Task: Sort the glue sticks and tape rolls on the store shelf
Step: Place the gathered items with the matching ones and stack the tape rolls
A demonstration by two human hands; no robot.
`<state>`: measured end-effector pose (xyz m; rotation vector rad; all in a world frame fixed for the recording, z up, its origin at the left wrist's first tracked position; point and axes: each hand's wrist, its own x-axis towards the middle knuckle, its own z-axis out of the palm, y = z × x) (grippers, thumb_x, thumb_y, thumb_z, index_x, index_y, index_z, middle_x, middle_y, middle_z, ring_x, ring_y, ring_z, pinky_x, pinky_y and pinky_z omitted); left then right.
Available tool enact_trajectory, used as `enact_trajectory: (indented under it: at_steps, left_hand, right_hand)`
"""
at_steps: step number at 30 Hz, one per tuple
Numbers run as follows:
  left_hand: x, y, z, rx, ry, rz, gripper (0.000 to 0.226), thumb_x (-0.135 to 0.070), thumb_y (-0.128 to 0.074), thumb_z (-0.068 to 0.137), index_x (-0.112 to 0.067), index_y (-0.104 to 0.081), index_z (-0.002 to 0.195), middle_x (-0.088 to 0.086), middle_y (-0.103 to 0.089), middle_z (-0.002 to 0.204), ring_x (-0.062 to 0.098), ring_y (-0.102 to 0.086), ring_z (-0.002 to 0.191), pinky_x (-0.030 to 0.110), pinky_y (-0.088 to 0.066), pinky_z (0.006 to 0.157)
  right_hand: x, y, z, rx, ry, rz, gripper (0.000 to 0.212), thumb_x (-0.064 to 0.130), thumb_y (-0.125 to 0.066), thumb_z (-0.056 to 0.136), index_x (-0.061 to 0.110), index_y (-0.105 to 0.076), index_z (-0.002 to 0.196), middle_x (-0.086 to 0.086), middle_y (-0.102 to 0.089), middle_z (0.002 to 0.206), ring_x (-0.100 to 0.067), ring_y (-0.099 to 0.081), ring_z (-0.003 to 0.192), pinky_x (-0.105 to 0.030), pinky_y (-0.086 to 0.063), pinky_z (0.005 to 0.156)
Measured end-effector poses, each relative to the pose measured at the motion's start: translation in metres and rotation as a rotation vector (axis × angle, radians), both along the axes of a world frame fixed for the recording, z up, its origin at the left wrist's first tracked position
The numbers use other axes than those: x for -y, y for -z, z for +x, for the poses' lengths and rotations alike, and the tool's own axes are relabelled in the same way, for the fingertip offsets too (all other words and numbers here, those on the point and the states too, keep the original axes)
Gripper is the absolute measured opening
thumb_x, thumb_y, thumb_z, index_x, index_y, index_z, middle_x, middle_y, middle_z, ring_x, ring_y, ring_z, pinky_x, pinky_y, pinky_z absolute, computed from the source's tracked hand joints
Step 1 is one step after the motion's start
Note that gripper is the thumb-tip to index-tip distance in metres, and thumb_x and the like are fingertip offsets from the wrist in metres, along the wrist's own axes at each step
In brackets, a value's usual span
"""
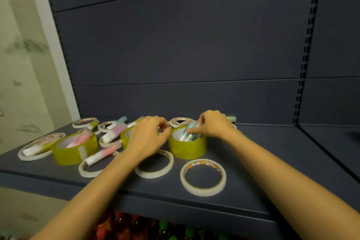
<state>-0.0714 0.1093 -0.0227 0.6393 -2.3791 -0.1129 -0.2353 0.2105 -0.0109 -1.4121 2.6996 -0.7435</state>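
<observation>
Clutter packs the left half of the shelf (263,161), while its right side lies bare out to the corner, with plenty of room to move there. At the left edge a flat white roll (29,157) carries a glue stick and touches a wide yellow tape roll (75,151) with pink sticks poking out of its core. A pink glue stick (103,155) leans across a thin white ring (85,171) near the front edge.

Now the left hand (148,136): fingers curled, tips at the rim of the second yellow roll (187,148). It's blurred, so I cannot tell whether they pinch anything. Its wrist crosses another white ring (153,174), and a third yellow roll (124,138) sits half hidden behind it.

The right hand (212,124) pinches a pale blue glue stick (189,134), which stands tilted inside that second roll's core, directly under the fingers. A loose white tape ring (202,191) lies in front, near the front edge. More rings and sticks crowd the back edge.
</observation>
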Motion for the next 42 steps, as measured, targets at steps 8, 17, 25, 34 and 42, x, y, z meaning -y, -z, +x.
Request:
enact_trajectory:
  at_steps: [8,17,25,34,42]
  left_hand:
    - [-0.002,0.002,-0.036,0.088,0.111,0.040,0.024,-0.037,-0.061,0.084,-0.019,-0.065,0.099,-0.004,-0.065,0.094,0.016,-0.058,0.090,0.035,-0.050,0.078]
    - [-0.001,0.001,-0.075,0.159,0.085,0.048,0.035,-0.052,-0.066,0.076,-0.023,-0.063,0.096,-0.001,-0.065,0.097,0.020,-0.058,0.088,0.028,-0.041,0.067]
    - [-0.061,-0.042,-0.098,-0.162,0.284,0.064,0.022,-0.038,-0.072,0.076,-0.020,-0.065,0.087,-0.008,-0.060,0.081,0.016,-0.056,0.078,0.029,-0.041,0.066]
    - [-0.201,-0.052,-0.163,-0.149,0.588,0.197,0.023,-0.031,-0.079,0.070,-0.020,-0.064,0.084,-0.012,-0.061,0.070,0.013,-0.054,0.065,0.036,-0.052,0.070]
    - [-0.313,-0.039,-0.227,-0.174,0.719,0.318,0.020,-0.026,-0.081,0.068,-0.014,-0.072,0.082,-0.004,-0.064,0.070,0.003,-0.048,0.054,0.022,-0.042,0.061]
  right_hand:
    - [-0.036,-0.022,-0.013,0.187,-0.006,-0.365,0.019,0.038,-0.072,0.078,0.022,-0.063,0.076,0.005,-0.069,0.072,-0.016,-0.069,0.076,-0.039,-0.055,0.083]
    - [-0.107,-0.034,-0.030,0.173,0.152,-0.486,0.016,0.036,-0.072,0.079,0.021,-0.065,0.080,0.009,-0.065,0.067,-0.010,-0.066,0.067,-0.030,-0.052,0.073]
    - [-0.181,-0.036,-0.053,0.112,0.261,-0.477,0.010,0.029,-0.070,0.081,0.021,-0.064,0.080,0.008,-0.066,0.071,-0.005,-0.064,0.063,-0.025,-0.050,0.066]
    - [-0.304,-0.043,-0.092,-0.047,0.383,-0.433,0.012,0.031,-0.071,0.081,0.022,-0.066,0.085,0.001,-0.070,0.086,-0.016,-0.068,0.082,-0.034,-0.054,0.080]
    - [-0.403,-0.034,-0.144,-0.139,0.425,-0.405,0.010,0.029,-0.069,0.082,0.023,-0.062,0.083,0.002,-0.068,0.085,-0.015,-0.064,0.082,-0.030,-0.050,0.080]
